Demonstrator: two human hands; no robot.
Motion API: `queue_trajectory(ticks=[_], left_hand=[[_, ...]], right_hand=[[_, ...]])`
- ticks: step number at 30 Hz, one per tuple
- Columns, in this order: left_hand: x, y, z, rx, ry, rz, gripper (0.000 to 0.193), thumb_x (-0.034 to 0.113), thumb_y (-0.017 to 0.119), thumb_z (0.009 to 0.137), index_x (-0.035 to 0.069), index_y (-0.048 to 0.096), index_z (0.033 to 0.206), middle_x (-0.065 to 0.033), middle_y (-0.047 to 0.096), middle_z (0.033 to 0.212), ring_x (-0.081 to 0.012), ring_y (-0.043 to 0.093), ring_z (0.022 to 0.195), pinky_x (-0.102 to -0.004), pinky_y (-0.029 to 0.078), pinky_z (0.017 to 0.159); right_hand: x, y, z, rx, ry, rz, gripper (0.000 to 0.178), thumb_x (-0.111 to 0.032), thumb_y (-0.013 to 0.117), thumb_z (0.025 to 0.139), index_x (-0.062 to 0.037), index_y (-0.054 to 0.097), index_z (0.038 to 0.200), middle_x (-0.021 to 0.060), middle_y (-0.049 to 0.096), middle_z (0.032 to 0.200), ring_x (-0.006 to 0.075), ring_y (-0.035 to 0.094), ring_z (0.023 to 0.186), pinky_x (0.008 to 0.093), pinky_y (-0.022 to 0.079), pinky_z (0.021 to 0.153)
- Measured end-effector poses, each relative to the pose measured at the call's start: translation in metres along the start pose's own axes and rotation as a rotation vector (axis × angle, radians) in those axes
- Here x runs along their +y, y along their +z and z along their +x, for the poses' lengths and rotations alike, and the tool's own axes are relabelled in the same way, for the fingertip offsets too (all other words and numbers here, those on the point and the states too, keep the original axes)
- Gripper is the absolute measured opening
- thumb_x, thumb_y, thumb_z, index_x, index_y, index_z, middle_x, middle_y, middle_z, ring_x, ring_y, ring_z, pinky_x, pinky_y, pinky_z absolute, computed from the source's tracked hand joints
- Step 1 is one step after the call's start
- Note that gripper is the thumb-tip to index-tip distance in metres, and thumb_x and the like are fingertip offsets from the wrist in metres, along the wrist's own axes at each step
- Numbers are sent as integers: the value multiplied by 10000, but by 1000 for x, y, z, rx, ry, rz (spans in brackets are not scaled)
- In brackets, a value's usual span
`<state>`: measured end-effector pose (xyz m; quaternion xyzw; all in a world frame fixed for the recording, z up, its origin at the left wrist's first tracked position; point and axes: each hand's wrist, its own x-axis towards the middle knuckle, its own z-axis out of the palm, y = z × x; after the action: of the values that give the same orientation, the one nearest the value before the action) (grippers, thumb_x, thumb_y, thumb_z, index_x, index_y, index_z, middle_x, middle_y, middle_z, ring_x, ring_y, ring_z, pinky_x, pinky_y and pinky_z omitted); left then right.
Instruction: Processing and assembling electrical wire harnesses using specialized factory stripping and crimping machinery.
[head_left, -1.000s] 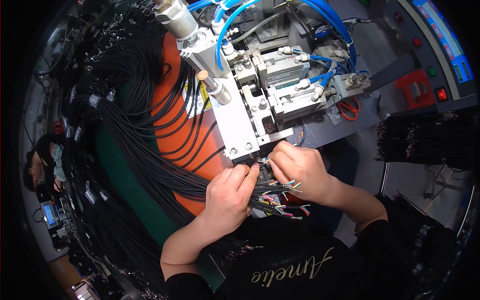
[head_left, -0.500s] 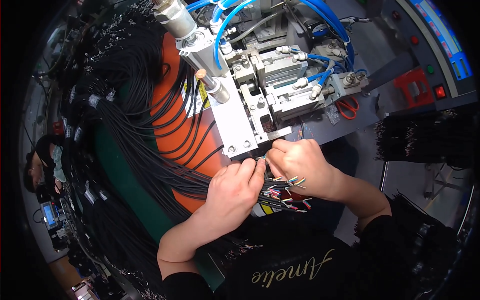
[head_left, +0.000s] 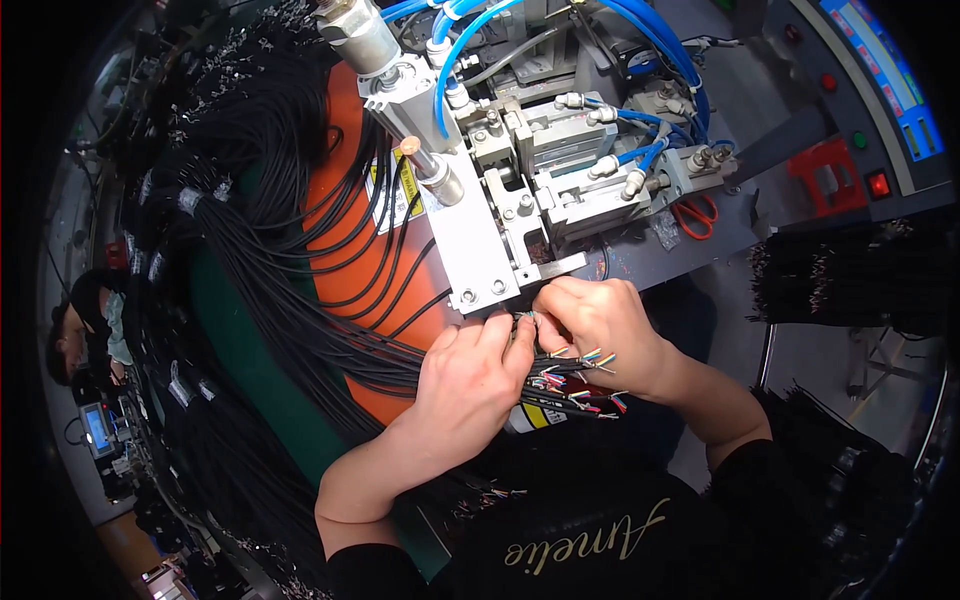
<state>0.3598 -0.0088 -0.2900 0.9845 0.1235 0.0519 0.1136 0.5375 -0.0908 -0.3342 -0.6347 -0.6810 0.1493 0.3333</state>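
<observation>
Both hands meet at frame centre, just below the lower end of a white machine plate. Left hand: grip closed, thumb and forefinger pinching a cable end with fine coloured strands. Right hand: fingertips drawn together at the same strands; exact contact hidden by the fingers. Black cable bundle sweeps from upper left down to centre, running under the left hand; its multicoloured wire tips fan out below the right hand. Red-handled scissors lie on the grey bench, right of centre. Control panel at upper right, one red button bright.
</observation>
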Motion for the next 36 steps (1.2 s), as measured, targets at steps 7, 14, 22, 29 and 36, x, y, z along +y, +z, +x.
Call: queue_trajectory(ticks=[7, 14, 22, 29, 36], left_hand=[[-12, 8, -26, 146, -67, -147, 404, 32, 633, 728, -6, 639, 1130, -105, 573, 986, -252, 580, 779, -362, 465, 671], [-14, 13, -36, 226, -168, -6, 461, 0, 655, 664, -11, 636, 1124, -113, 592, 968, -280, 603, 831, -370, 485, 724], [-14, 6, -28, 204, -104, -417, 508, 51, 738, 621, -9, 610, 1109, -132, 619, 924, -300, 641, 772, -374, 502, 664], [-18, 17, -25, 324, -47, -449, 535, 48, 752, 589, -16, 598, 1097, -120, 637, 860, -304, 642, 710, -379, 501, 635], [-18, 18, -22, 302, 8, -417, 546, 30, 733, 577, -23, 591, 1102, -120, 631, 839, -298, 637, 698, -367, 487, 610]], right_hand=[[3, 8, -1, 42, 153, 217, 40, -33, 669, 781, 0, 649, 789, 132, 626, 655, 257, 639, 548, 330, 490, 509], [-12, 2, -17, 49, 259, 454, 122, 37, 644, 781, 14, 668, 899, 111, 666, 807, 185, 628, 558, 296, 494, 535], [-1, 23, -16, 83, 119, 841, 238, 51, 665, 811, 14, 662, 1047, 29, 637, 847, 56, 594, 619, 211, 449, 534], [-1, 6, -12, -189, 551, 1441, 158, -1, 632, 905, 50, 656, 1053, 54, 644, 947, 51, 603, 720, 183, 464, 588], [2, 15, -14, -173, 348, 1567, 177, -39, 643, 925, 71, 652, 1063, 102, 640, 1032, 92, 639, 792, 200, 500, 602]])
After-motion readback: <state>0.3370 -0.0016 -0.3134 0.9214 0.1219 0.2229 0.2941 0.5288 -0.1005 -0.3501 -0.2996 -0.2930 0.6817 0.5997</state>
